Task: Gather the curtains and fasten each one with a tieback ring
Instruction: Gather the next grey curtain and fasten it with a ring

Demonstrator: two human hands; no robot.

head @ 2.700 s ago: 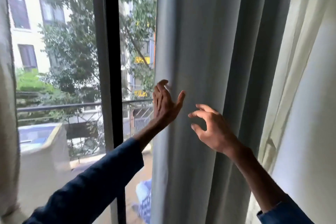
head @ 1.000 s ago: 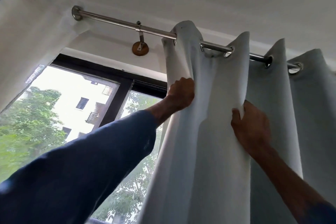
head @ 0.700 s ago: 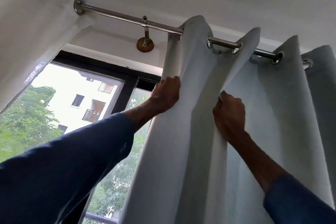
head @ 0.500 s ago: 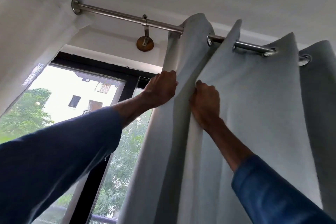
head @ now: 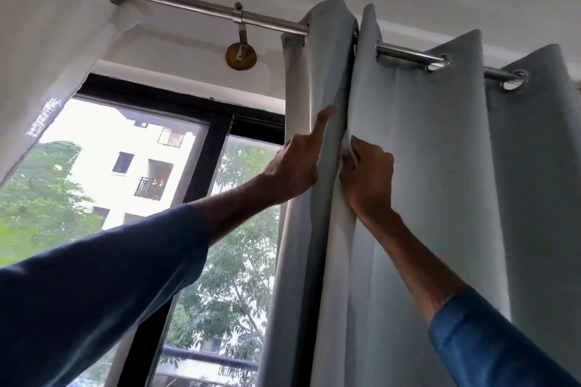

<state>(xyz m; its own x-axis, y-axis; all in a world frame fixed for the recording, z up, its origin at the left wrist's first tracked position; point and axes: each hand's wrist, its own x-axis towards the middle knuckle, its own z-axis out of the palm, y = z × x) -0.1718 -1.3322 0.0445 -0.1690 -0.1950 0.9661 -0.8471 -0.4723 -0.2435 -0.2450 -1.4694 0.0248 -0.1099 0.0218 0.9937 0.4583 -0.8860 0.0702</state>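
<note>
A pale grey-blue eyelet curtain hangs from a steel rod near the ceiling. My left hand lies flat against the curtain's leftmost fold, fingers stretched upward and thumb side toward the window. Just right of it, my right hand pinches the neighbouring fold, which sits pressed against the first one. The two folds touch at the top of the rod. Both arms wear dark blue sleeves. No tieback ring shows anywhere in the view.
A rod bracket with a round wooden base is fixed to the wall left of the curtain. A black window frame stands behind my left arm, with trees and a white building outside. Another pale curtain hangs at far left.
My right hand has pulled the second fold leftward until it meets the first fold. My left hand has opened from a grip into a flat hand with fingers pointing up.
</note>
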